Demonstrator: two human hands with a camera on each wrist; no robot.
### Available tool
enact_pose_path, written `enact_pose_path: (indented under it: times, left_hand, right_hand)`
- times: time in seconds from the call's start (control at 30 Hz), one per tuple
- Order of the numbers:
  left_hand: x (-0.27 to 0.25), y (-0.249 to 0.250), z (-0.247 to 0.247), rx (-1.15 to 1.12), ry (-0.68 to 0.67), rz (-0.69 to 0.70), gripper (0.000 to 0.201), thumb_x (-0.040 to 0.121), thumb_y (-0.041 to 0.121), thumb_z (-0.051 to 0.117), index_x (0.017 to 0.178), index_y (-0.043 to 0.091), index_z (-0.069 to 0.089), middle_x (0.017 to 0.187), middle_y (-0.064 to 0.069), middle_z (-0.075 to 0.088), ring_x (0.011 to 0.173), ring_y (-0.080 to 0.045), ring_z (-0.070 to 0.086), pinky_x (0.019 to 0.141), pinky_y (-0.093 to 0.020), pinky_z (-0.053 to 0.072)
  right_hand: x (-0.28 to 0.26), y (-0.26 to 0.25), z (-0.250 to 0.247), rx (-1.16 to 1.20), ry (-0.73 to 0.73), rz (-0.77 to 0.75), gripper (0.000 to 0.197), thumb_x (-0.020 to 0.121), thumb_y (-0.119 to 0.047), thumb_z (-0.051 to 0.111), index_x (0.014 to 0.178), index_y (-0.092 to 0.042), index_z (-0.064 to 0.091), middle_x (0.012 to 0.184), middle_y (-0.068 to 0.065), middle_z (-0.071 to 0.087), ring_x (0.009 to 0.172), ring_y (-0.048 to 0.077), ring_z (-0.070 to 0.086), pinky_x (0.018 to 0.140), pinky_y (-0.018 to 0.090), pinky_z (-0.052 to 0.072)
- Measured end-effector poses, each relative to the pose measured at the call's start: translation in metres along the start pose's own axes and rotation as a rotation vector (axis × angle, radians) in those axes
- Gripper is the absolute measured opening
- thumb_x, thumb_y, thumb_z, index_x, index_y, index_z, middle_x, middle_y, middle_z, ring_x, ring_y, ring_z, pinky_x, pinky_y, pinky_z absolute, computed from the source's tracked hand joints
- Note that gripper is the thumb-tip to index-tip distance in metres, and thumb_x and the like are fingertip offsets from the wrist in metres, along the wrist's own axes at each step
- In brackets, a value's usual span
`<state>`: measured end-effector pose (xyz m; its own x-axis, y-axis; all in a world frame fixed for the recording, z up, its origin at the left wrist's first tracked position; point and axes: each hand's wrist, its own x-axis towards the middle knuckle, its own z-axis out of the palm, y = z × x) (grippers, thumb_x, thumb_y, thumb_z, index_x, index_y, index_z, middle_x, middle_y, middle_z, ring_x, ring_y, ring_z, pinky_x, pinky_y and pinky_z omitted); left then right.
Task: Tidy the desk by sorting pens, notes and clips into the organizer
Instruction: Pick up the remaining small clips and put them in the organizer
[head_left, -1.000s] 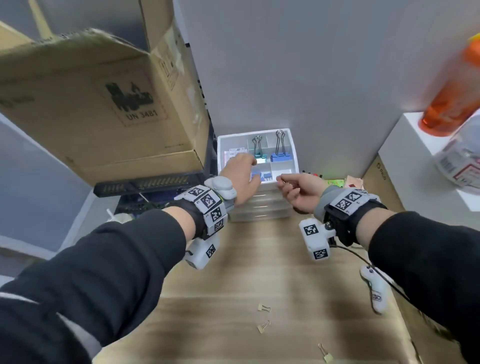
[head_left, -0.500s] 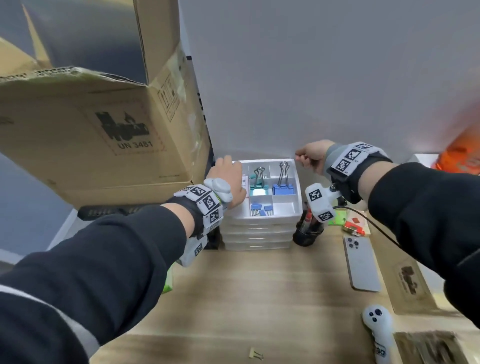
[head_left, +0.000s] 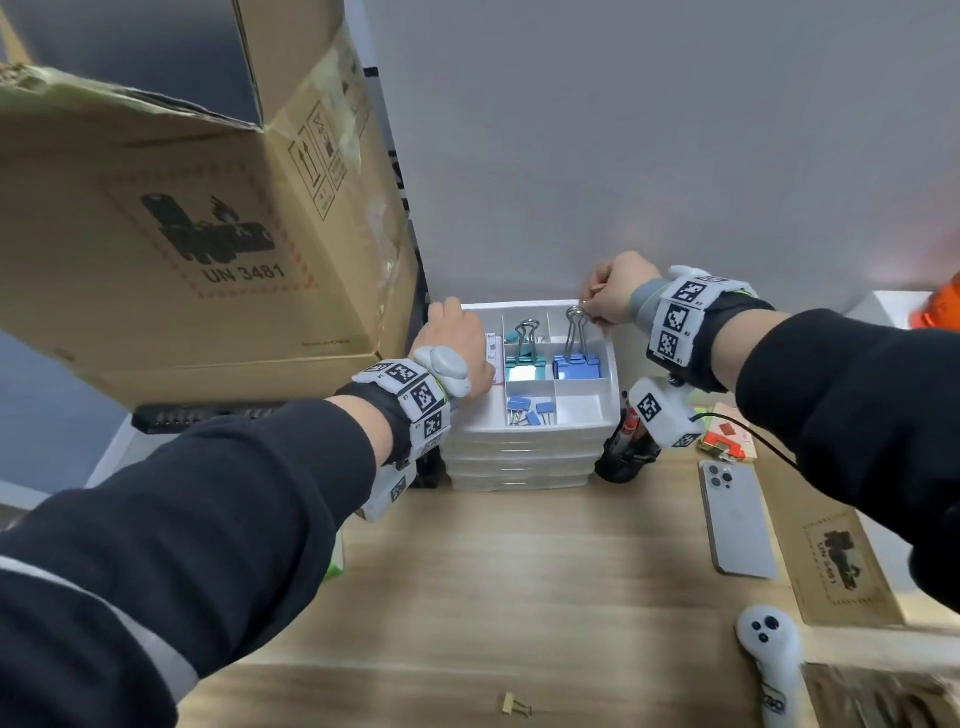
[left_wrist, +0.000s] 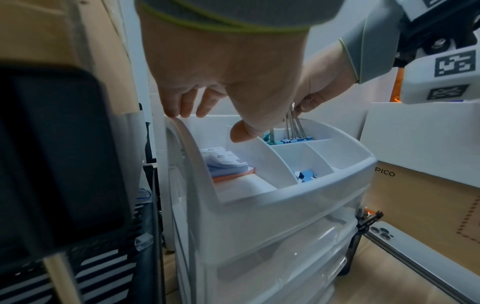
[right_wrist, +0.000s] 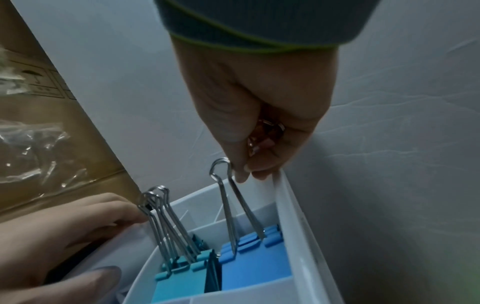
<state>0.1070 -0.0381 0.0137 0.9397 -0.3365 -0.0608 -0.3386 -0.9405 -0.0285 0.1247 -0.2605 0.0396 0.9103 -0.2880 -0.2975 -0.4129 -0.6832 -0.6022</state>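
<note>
Two hands: both are at the top tray of a white plastic drawer organizer (head_left: 524, 447) standing at the back of the light wooden tabletop (head_left: 519, 582).
Left hand (head_left: 457, 353): it rests on the organizer's left rim, fingertips (left_wrist: 176, 107) on the far left edge and thumb at an inner divider; the grip is loose, fingers nearly straight, holding nothing.
Right hand (head_left: 615, 293): it sits at the far right corner of the tray, grip narrow, thumb and fingers pinched around small rose-gold metal clips (right_wrist: 265, 131); its fingertips lie just beside the wire handle of the large blue binder clip (head_left: 575, 364).
Large blue binder clip: it stands upright in the rear right compartment, handles up.
Large teal binder clips (head_left: 525, 364): they stand upright in the compartment just left of the blue one.
Small blue binder clips (head_left: 530, 410): they lie in the front middle compartment.
Sticky notes (left_wrist: 226, 162): a stack lies in the long left compartment, pale sheets on an orange base.
Loose gold binder clip (head_left: 517, 706): it lies on the tabletop near the front edge, well apart from the organizer.
Black pen cup (head_left: 621, 457): it stands touching the organizer's right side, pens inside.
Silver smartphone (head_left: 737, 519): it lies face down to the right.
White handheld controller (head_left: 769, 649): it lies nearer the front right.
Large brown cardboard box (head_left: 197, 208): it sits to the left of the organizer.
</note>
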Motion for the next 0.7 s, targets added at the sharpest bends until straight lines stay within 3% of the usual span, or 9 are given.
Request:
enact_pose_path:
  times: [0.1, 0.2, 0.37, 0.5, 0.7]
  left_hand:
    - [0.000, 0.000, 0.000, -0.008, -0.012, -0.009, 0.045, 0.089, 0.036, 0.059, 0.123, 0.008, 0.053, 0.128, -0.012, 0.043, 0.122, -0.028, 0.041, 0.088, -0.031, 0.043]
    - [-0.001, 0.000, 0.002, -0.004, -0.014, 0.000, 0.048, 0.090, 0.038, 0.058, 0.126, 0.007, 0.051, 0.130, -0.013, 0.043, 0.123, -0.029, 0.040, 0.092, -0.032, 0.044]
    - [-0.005, -0.004, 0.004, -0.017, -0.008, 0.011, 0.048, 0.090, 0.038, 0.058, 0.127, 0.007, 0.052, 0.131, -0.014, 0.042, 0.125, -0.029, 0.039, 0.092, -0.033, 0.043]
    - [-0.006, -0.006, 0.005, -0.030, -0.008, 0.013, 0.047, 0.089, 0.035, 0.059, 0.126, 0.008, 0.052, 0.131, -0.013, 0.043, 0.125, -0.029, 0.039, 0.092, -0.032, 0.043]
    - [-0.010, -0.007, 0.003, -0.036, 0.003, 0.026, 0.042, 0.089, 0.031, 0.058, 0.124, 0.008, 0.051, 0.130, -0.013, 0.043, 0.124, -0.029, 0.040, 0.088, -0.032, 0.044]
  right_hand:
    - [-0.005, -0.008, 0.002, -0.081, -0.024, -0.002, 0.015, 0.080, 0.001, 0.071, 0.080, -0.013, 0.067, 0.079, 0.006, 0.066, 0.072, 0.020, 0.066, 0.079, 0.034, 0.061]
    - [-0.009, -0.012, 0.002, -0.166, 0.001, -0.034, 0.014, 0.079, 0.000, 0.073, 0.092, -0.004, 0.073, 0.090, 0.010, 0.075, 0.084, 0.024, 0.074, 0.081, 0.038, 0.062]
    - [-0.016, -0.018, 0.010, -0.367, 0.053, -0.113, 0.021, 0.079, -0.002, 0.069, 0.098, -0.007, 0.073, 0.098, 0.009, 0.073, 0.093, 0.027, 0.069, 0.083, 0.035, 0.058]
    - [-0.017, -0.019, 0.017, -0.433, 0.092, -0.156, 0.021, 0.078, -0.007, 0.065, 0.098, -0.007, 0.070, 0.097, 0.010, 0.073, 0.092, 0.029, 0.068, 0.085, 0.037, 0.059]
    - [-0.022, -0.018, 0.018, -0.426, 0.113, -0.175, 0.017, 0.077, -0.018, 0.068, 0.093, -0.016, 0.074, 0.093, 0.004, 0.073, 0.082, 0.024, 0.063, 0.080, 0.027, 0.055]
